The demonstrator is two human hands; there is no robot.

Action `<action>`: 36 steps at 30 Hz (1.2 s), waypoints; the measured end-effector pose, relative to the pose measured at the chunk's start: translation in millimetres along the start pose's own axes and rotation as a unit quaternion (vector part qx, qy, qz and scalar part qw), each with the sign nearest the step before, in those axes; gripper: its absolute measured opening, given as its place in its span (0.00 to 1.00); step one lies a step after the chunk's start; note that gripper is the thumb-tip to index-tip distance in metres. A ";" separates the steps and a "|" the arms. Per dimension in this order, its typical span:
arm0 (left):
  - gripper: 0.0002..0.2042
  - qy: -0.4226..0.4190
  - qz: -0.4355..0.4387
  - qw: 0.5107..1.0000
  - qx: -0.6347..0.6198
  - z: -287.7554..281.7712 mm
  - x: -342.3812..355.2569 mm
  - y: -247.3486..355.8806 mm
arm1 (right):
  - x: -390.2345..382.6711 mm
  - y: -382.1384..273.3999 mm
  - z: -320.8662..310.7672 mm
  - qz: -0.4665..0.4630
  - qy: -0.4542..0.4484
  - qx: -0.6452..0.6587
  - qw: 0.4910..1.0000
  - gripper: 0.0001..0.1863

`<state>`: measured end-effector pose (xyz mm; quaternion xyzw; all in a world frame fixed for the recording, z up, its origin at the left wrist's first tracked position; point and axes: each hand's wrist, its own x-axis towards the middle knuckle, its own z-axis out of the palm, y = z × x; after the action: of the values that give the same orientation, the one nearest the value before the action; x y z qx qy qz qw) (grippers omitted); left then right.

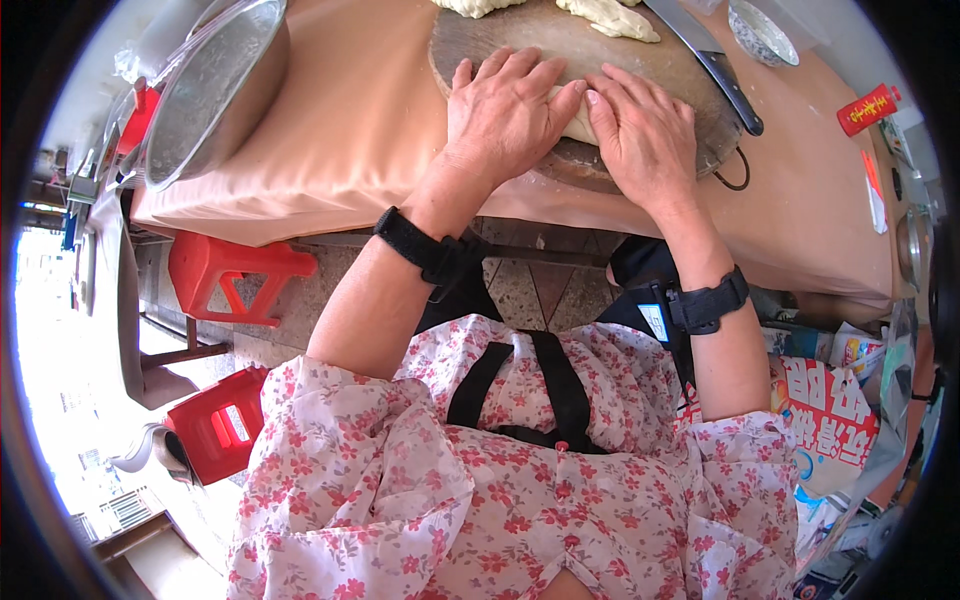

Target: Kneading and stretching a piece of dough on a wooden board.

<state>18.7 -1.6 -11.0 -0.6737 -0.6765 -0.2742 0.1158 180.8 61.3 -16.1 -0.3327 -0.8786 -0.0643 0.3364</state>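
A pale roll of dough point(578, 124) lies across the near part of a round wooden board point(475, 38). My left hand point(508, 108) rests flat on the left side of the roll, fingers spread and pointing away from me. On its right side lies my right hand point(645, 132), also flat with fingers stretched out. The thumbs almost meet above the dough, and the palms hide most of it. Farther back on the board are a second strip of dough point(612, 18) and another lump point(478, 4), cut off by the frame's top. A knife point(712, 62) with a black handle lies along the board's right edge.
Left on the cloth-covered table point(345, 120) sits a big metal basin point(215, 100). A small patterned bowl point(762, 36) stands behind the knife, and a red can-shaped object point(866, 110) is at far right. Red plastic stools point(225, 262) stand below the table on the left.
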 end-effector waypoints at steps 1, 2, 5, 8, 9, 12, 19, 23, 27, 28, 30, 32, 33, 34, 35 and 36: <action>0.19 0.001 0.001 1.000 0.000 0.1 -0.1 0.1 | -0.1 -0.1 -0.2 0.000 0.001 -0.001 1.000 0.20; 0.19 -0.001 -0.001 1.000 0.002 0.2 -0.2 0.1 | -0.2 -0.2 -0.3 0.003 -0.004 0.003 1.000 0.20; 0.19 -0.005 -0.003 1.000 0.005 -0.6 -0.1 1.1 | -0.7 0.9 1.3 0.006 -0.008 0.006 1.000 0.20; 0.19 -0.003 0.001 1.000 0.001 1.1 -0.2 -0.4 | -0.8 0.7 0.9 0.006 -0.010 0.006 1.000 0.21; 0.19 0.001 0.004 1.000 -0.001 1.4 -0.1 -0.6 | -0.7 0.5 0.5 0.006 -0.012 0.007 1.000 0.21; 0.19 0.020 0.006 1.000 0.004 2.0 -1.2 -0.4 | -0.4 -0.2 0.1 0.005 -0.010 0.005 1.000 0.20; 0.18 0.017 0.009 1.000 0.003 1.0 -0.5 -0.2 | 0.1 -1.0 -1.6 0.005 -0.003 0.006 1.000 0.20; 0.18 0.031 0.012 0.999 0.009 2.7 -1.3 -0.5 | -0.3 -0.5 -0.7 0.004 0.001 0.004 1.000 0.19; 0.18 0.029 0.008 1.000 0.003 3.2 -1.0 -0.4 | -1.1 0.3 0.0 0.003 -0.001 0.010 1.000 0.20; 0.18 0.030 0.008 1.000 0.003 3.5 -0.9 -0.2 | -1.2 0.3 -0.3 0.003 -0.001 0.009 1.000 0.20; 0.18 0.033 0.009 0.999 0.003 4.1 -0.9 0.1 | -1.6 0.3 -0.5 0.007 0.001 0.015 1.000 0.20; 0.18 0.038 0.010 0.999 0.003 4.5 -1.2 -0.5 | -1.4 0.2 -0.1 0.007 0.001 0.016 1.000 0.20; 0.17 0.043 0.012 0.999 0.003 4.2 -1.3 -0.5 | -1.1 0.1 -0.1 0.007 0.002 0.017 1.000 0.20; 0.17 0.043 0.011 0.999 0.003 4.0 -1.3 -0.4 | -0.9 0.1 -0.1 0.007 0.001 0.017 1.000 0.20; 0.17 0.045 0.012 0.999 0.005 3.8 -1.3 -0.5 | -0.6 0.1 0.0 0.006 0.001 0.016 1.000 0.20; 0.17 0.047 0.013 0.999 0.006 4.2 -1.2 -0.3 | -0.7 0.4 0.2 0.005 0.001 0.015 1.000 0.20</action>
<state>19.4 -0.4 -15.1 -0.6678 -0.6635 -0.2997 0.1551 181.4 61.3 -16.8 -0.3322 -0.8773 -0.0495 0.3429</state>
